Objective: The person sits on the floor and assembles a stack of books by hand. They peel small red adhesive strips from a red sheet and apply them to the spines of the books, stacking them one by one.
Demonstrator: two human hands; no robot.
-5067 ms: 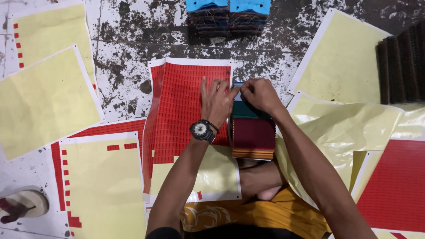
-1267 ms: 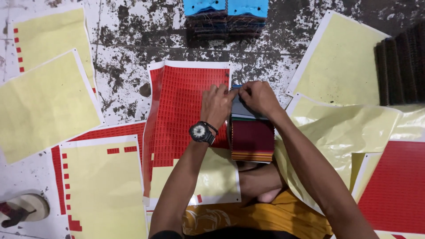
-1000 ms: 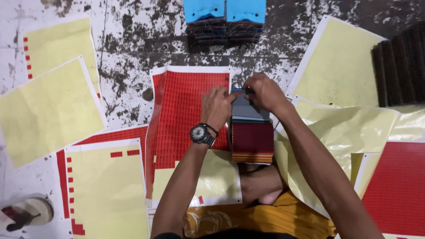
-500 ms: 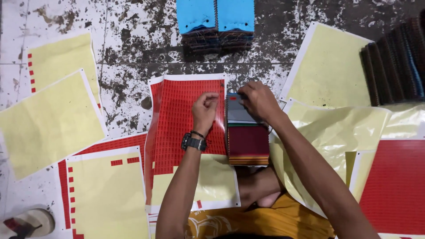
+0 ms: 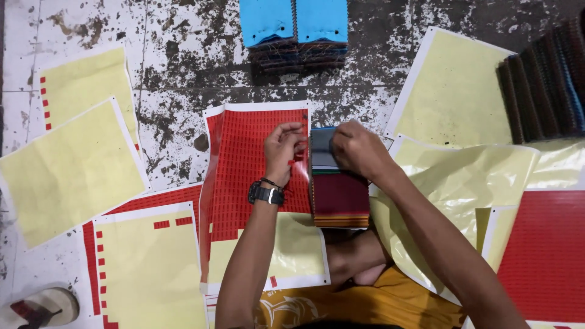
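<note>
While the left hand [image 5: 284, 144] pinches a small red sticker over the red sticker sheet [image 5: 244, 164], the right hand [image 5: 358, 150] presses closed fingers onto the swatch stack [image 5: 338, 195] just right of that sheet.

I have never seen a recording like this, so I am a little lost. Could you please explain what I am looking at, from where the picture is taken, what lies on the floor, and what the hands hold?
There is no machine here. A person wears a camera on the head, so it looks down on their own arms. The left hand, with a black wristwatch, picks at a red sticker sheet. The right hand rests on top of a stack of fabric swatches in front of the person. On the stained floor lie yellow backing sheets, more red sheets, a blue-topped swatch stack and a dark swatch stack. A sandal shows at the lower left.
</note>
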